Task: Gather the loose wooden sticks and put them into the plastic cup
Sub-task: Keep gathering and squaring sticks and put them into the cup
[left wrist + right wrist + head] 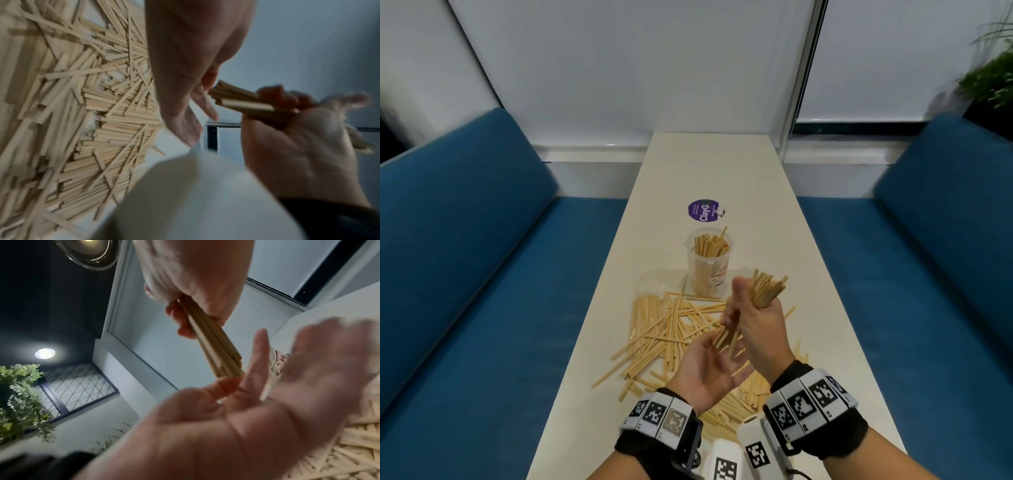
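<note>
My right hand [748,308] grips a bundle of wooden sticks [767,289], held tilted above the table. In the right wrist view the right hand [191,288] is wrapped round the bundle [216,345]. My left hand [717,359] lies open, palm up, with its fingertips against the bundle's lower ends [242,104]. The clear plastic cup [710,263] stands upright just beyond the hands, holding several sticks. A wide pile of loose sticks [667,329] covers the table under and left of the hands, and shows in the left wrist view as loose sticks [92,113].
The narrow white table [715,164] runs away from me between two blue sofas [482,274]. A round purple lid [705,209] lies flat behind the cup. A green plant [989,78] stands at the far right.
</note>
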### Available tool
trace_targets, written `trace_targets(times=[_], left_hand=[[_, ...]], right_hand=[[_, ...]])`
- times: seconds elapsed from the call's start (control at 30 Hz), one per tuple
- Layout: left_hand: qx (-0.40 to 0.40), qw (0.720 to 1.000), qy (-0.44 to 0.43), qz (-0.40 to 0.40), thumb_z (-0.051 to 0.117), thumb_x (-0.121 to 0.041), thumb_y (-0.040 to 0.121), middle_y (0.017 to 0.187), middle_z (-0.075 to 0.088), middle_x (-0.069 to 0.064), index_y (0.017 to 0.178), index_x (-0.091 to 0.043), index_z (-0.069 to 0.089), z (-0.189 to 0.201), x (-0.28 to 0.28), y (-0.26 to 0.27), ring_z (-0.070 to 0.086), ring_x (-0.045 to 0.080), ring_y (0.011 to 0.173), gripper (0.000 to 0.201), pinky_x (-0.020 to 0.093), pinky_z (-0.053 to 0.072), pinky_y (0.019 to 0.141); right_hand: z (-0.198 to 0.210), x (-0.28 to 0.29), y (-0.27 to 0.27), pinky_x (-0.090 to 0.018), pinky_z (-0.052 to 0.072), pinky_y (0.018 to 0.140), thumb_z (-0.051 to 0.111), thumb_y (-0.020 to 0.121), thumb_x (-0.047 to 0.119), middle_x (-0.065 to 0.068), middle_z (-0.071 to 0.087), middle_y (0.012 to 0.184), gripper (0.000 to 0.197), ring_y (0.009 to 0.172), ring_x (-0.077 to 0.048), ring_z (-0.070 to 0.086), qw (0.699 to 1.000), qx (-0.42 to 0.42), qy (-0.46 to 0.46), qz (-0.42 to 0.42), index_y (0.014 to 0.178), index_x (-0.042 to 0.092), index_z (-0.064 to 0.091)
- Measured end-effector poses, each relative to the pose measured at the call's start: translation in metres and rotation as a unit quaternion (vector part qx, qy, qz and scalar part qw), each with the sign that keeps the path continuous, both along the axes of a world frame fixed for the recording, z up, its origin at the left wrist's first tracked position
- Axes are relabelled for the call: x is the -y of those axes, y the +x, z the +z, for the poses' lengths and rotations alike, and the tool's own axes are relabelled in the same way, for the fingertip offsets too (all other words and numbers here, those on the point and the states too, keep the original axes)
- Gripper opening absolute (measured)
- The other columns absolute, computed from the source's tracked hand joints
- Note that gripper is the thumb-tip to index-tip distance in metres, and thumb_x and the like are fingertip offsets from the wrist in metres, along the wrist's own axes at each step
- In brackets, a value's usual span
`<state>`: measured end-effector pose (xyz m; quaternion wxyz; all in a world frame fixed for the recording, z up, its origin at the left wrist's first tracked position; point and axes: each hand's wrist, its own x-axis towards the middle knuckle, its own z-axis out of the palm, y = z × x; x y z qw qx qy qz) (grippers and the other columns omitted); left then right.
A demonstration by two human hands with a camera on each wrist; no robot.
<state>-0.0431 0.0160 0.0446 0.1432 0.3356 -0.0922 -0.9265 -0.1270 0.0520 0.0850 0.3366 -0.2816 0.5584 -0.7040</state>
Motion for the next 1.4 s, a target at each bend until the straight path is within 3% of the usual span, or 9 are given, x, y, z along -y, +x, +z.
trace_targets(times=[0.17, 0.53, 0.73, 0.87, 0.93, 1.07, 1.17, 1.27, 1.4], left_hand=[[-0.022, 0.999, 0.005, 0.038, 0.034, -0.016, 0.097, 0.083, 0.067, 0.024, 0.104, 0.004, 0.058, 0.010, 0.002, -0.005, 0.068, 0.031, 0.076, 0.032, 0.044, 0.058, 0.069], [-0.041, 0.994, -0.081, -0.059, 0.036, -0.023, 0.100, 0.085, 0.069, 0.015, 0.097, -0.004, 0.063, 0.011, 0.000, -0.004, 0.068, 0.026, 0.082, 0.033, 0.045, 0.054, 0.084], [0.037, 0.878, -0.438, -0.188, 0.039, -0.038, 0.093, 0.110, 0.067, 0.000, 0.109, -0.022, 0.061, 0.016, 0.016, 0.017, 0.062, 0.011, 0.106, 0.031, 0.027, 0.050, 0.095], [0.054, 0.766, -0.583, -0.266, 0.056, -0.030, 0.089, 0.107, 0.064, -0.005, 0.109, -0.028, 0.054, 0.022, 0.022, 0.021, 0.061, 0.006, 0.101, 0.020, 0.025, 0.049, 0.094], [0.052, 0.761, -0.597, -0.249, 0.055, -0.028, 0.092, 0.098, 0.063, -0.002, 0.108, -0.024, 0.050, 0.022, 0.018, 0.017, 0.063, 0.007, 0.091, 0.018, 0.026, 0.051, 0.089], [0.032, 0.770, -0.595, -0.228, 0.042, -0.029, 0.097, 0.070, 0.046, -0.003, 0.114, -0.026, 0.041, 0.019, 0.008, 0.014, 0.045, 0.005, 0.059, 0.018, 0.017, 0.040, 0.060], [0.018, 0.784, -0.580, -0.220, 0.038, -0.027, 0.099, 0.067, 0.035, -0.008, 0.119, -0.026, 0.040, 0.016, 0.006, 0.017, 0.034, 0.004, 0.055, 0.020, 0.018, 0.031, 0.056], [0.037, 0.763, -0.604, -0.226, 0.038, -0.030, 0.099, 0.068, 0.035, -0.010, 0.110, -0.032, 0.043, 0.012, 0.007, 0.022, 0.034, 0.004, 0.056, 0.013, 0.018, 0.031, 0.057], [0.046, 0.748, -0.623, -0.224, 0.039, -0.030, 0.099, 0.068, 0.036, -0.007, 0.100, -0.034, 0.045, 0.014, 0.008, 0.027, 0.034, 0.005, 0.057, 0.007, 0.017, 0.033, 0.056]], right_hand=[[-0.002, 0.001, 0.001, -0.027, 0.053, 0.062, 0.068, 0.072, 0.037, -0.003, 0.061, 0.057, 0.025, 0.057, -0.018, 0.062, 0.999, -0.030, 0.014, 0.041, 0.062, 0.015, 0.062], [0.005, 0.004, -0.004, -0.020, 0.032, 0.037, 0.060, 0.071, 0.053, 0.000, 0.039, 0.037, 0.049, 0.030, -0.013, 0.032, 1.000, -0.011, 0.019, -0.010, 0.048, 0.013, 0.044], [0.007, 0.003, -0.013, -0.025, 0.049, 0.048, 0.058, 0.069, 0.057, -0.004, 0.060, 0.051, 0.051, 0.040, -0.016, 0.053, 0.999, -0.010, 0.043, -0.005, 0.066, 0.006, 0.057], [0.005, 0.006, -0.010, -0.027, 0.054, 0.081, 0.055, 0.073, 0.058, -0.011, 0.065, 0.068, 0.053, 0.079, -0.022, 0.069, 0.999, 0.009, 0.030, -0.009, 0.059, 0.007, 0.056], [0.007, 0.006, -0.005, -0.011, 0.048, 0.072, 0.049, 0.077, 0.060, -0.017, 0.055, 0.069, 0.051, 0.077, -0.021, 0.061, 0.998, -0.019, 0.063, 0.004, 0.057, 0.013, 0.056], [0.010, 0.000, -0.007, -0.007, 0.041, 0.052, 0.050, 0.087, 0.052, -0.035, 0.058, 0.089, 0.046, 0.064, -0.017, 0.053, 0.991, -0.064, 0.109, 0.041, 0.059, 0.016, 0.058], [0.013, -0.003, -0.014, -0.007, 0.046, 0.069, 0.063, 0.081, 0.045, -0.005, 0.070, 0.100, 0.026, 0.090, -0.006, 0.066, 0.988, -0.092, 0.111, 0.057, 0.091, 0.021, 0.065], [0.021, -0.007, -0.025, -0.013, 0.042, 0.085, 0.075, 0.069, 0.043, 0.010, 0.048, 0.126, 0.081, 0.113, -0.006, 0.052, 0.975, -0.201, 0.085, -0.030, 0.135, 0.032, 0.031], [0.037, -0.010, -0.036, -0.002, 0.033, 0.091, 0.067, 0.083, 0.036, 0.017, 0.043, 0.127, 0.068, 0.116, 0.005, 0.044, 0.897, -0.435, 0.081, -0.007, 0.140, 0.027, 0.031]])
